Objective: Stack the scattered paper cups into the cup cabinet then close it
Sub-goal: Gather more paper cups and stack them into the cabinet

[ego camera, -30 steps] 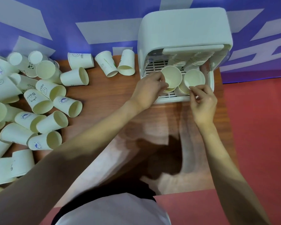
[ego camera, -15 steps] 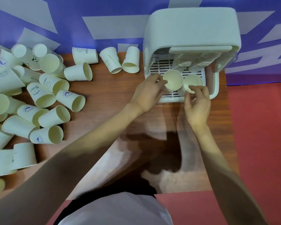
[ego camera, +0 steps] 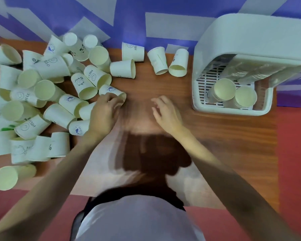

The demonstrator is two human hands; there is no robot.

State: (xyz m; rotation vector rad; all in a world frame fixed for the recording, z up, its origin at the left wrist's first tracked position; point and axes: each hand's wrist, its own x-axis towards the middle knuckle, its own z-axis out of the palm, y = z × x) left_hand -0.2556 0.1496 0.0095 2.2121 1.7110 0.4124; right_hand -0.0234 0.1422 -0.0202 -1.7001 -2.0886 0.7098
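Head view: a brown wood-grain table (ego camera: 215,136) stands against a purple wall with pale grey shapes (ego camera: 129,18), with red floor (ego camera: 294,153) to the right. The white plastic cup cabinet (ego camera: 254,37) sits at the table's far right corner, its door raised and its front open. Inside, on a slatted white rack (ego camera: 207,80), two stacks of pale paper cups lean toward the opening: the left stack (ego camera: 223,90) and the right stack (ego camera: 244,97), touching each other side by side. The scattered pale paper cups (ego camera: 42,94), many printed with blue logos or "HELLO", lie in a dense heap across the left half of the table, most on their sides. Four more cups lie apart along the far edge between heap and cabinet, among them a pair (ego camera: 169,61) nearest the cabinet. The left hand (ego camera: 104,112) is at the heap's right edge, its fingers curled round the rim end of one blue-logo paper cup (ego camera: 111,90) that lies on its side; motion blur hides the exact finger placement. The right hand (ego camera: 165,112) hovers over bare table near the middle, fingers spread, loosely bent and holding nothing, well apart from the cabinet. A light shirt (ego camera: 137,220) fills the lower centre.
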